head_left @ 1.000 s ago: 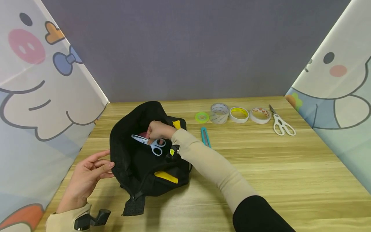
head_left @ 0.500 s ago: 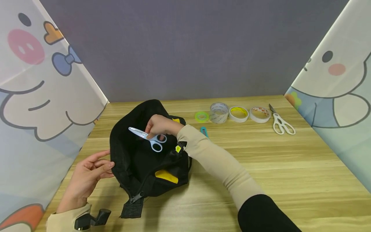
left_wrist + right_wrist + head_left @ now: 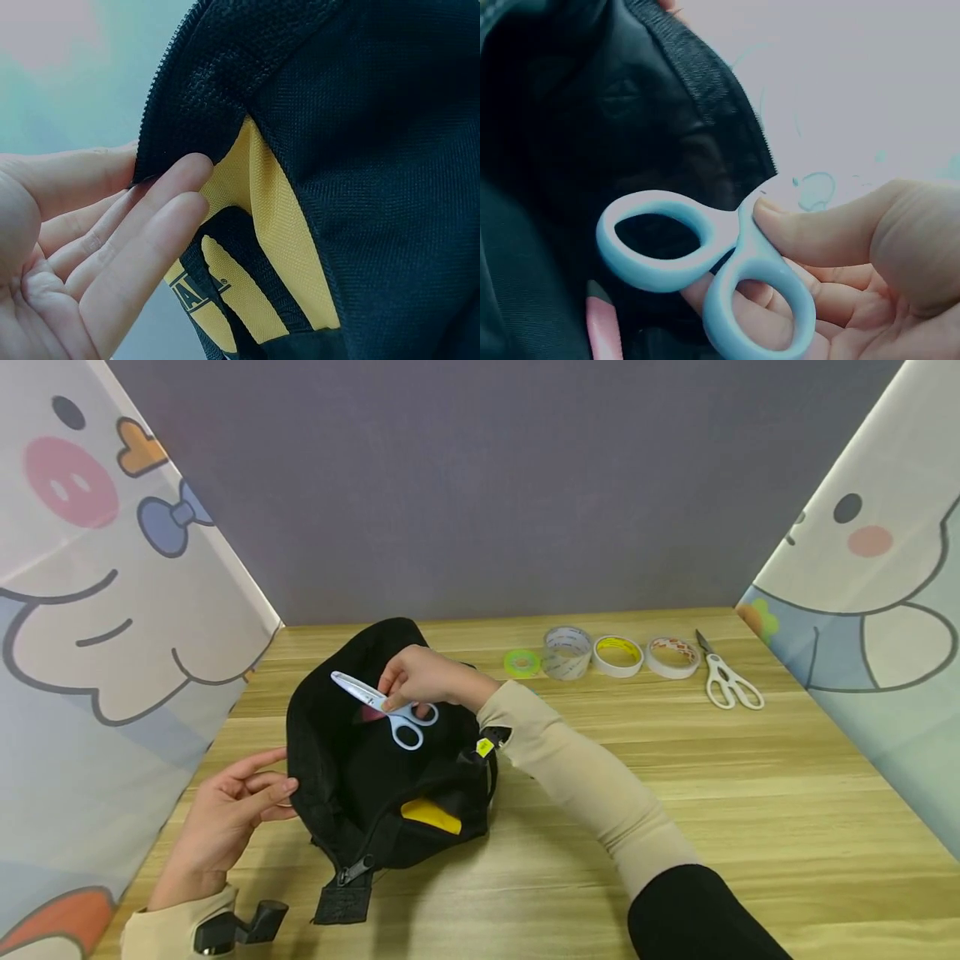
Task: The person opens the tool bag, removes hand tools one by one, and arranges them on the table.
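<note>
A black bag (image 3: 315, 735) with yellow patches lies unzipped on the wooden table, its mouth facing up. My left hand (image 3: 225, 814) pinches the zippered rim at the bag's left side between thumb and fingers. Over the opening, my right hand (image 3: 435, 678) holds light-blue scissors (image 3: 739, 232) near the pivot, thumb on top and fingers beneath. Their pale blades point to the upper left in the head view, and both finger loops hang free. Inside the bag lies a slim pink object (image 3: 604, 330) with a dark tip, partly hidden.
Along the back of the table stand a green tape roll (image 3: 522, 663), a wide clear tape roll (image 3: 567, 670) and two white-edged rolls. White-handled scissors (image 3: 729, 685) lie at the far right. Patterned panels and a grey wall (image 3: 495, 493) enclose the table.
My right hand has lifted the scissors up from deeper in the bag, moving slightly right and away. Its sleeve now covers the teal cutter almost fully. My left hand stays on the rim.
</note>
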`<state>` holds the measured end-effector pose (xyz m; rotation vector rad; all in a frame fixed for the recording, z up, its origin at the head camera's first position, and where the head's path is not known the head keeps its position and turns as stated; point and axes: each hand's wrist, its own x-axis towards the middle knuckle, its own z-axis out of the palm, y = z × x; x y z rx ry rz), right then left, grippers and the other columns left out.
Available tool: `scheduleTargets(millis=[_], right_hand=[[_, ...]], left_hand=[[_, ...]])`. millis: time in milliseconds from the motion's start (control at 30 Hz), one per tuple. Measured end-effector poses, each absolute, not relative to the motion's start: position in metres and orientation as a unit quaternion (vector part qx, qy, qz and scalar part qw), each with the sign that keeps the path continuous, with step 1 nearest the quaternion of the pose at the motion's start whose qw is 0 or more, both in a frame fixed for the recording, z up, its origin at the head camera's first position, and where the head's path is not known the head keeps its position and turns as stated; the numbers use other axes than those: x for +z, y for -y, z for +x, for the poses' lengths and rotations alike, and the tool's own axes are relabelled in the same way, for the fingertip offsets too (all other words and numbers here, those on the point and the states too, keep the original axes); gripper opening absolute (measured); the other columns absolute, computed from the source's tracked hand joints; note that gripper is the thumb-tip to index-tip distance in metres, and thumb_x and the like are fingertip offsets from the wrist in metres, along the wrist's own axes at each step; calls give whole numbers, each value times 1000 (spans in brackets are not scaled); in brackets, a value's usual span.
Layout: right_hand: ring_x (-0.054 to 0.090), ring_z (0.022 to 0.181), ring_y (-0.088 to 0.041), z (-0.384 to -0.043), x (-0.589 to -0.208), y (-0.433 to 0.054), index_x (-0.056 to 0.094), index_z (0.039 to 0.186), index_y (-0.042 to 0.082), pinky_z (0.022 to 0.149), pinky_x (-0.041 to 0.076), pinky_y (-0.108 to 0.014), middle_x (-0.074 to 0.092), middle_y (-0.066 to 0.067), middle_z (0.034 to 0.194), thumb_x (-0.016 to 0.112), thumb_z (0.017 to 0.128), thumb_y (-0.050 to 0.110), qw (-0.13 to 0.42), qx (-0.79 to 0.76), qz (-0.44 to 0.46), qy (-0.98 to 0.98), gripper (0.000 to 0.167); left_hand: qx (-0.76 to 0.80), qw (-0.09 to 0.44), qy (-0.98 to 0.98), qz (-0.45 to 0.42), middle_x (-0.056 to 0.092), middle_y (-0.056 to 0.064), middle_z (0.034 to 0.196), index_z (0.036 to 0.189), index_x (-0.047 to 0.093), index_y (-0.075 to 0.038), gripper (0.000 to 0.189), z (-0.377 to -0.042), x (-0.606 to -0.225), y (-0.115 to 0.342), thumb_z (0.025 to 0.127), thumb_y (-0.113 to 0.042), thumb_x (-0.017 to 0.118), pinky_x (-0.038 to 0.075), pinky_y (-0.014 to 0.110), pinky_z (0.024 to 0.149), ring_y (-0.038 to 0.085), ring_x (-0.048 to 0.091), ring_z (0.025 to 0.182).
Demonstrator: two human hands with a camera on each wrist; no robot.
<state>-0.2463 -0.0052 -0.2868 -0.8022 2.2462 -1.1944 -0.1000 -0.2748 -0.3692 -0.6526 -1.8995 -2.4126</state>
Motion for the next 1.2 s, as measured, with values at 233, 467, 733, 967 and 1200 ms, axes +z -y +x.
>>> scheduleTargets(millis=[233,467,733,967,1200], right_hand=[[60,64,-11,-245,-286,-16,66,101,-5,51,56,-25,66,-6,80,73,90,0,226,-470,-281,-805,14],[63,73,-15,-241,-285,-34,66,103,-3,60,61,-32,68,-8,87,72,92,4,212,-467,-275,-813,14],[64,74,-15,-238,-286,-52,66,104,-3,57,60,-30,69,-9,88,71,92,3,201,-475,-270,-813,14],[60,70,-13,-236,-284,-73,66,104,-4,58,59,-31,67,-8,86,70,92,0,184,-499,-250,-809,14],[59,69,-14,-234,-282,-93,65,107,-6,57,57,-29,66,-9,89,69,92,-1,170,-517,-236,-805,16]], left_hand=[[-765,-1,613,-200,75,6,99,130,66,-12,50,-100,-370,275,96,20,47,62,32,69,15,72,84],[-759,-3,622,-192,75,5,99,130,66,-13,50,-100,-371,276,97,19,47,62,31,69,15,71,81],[-761,-3,617,-200,75,5,99,131,65,-13,50,-100,-372,275,97,19,47,62,31,69,15,71,79],[-765,-3,612,-200,75,6,98,131,66,-11,50,-102,-371,276,97,20,47,62,31,69,16,72,81],[-769,-2,608,-198,75,7,98,130,66,-10,50,-103,-371,275,96,20,47,62,31,68,16,72,82]])
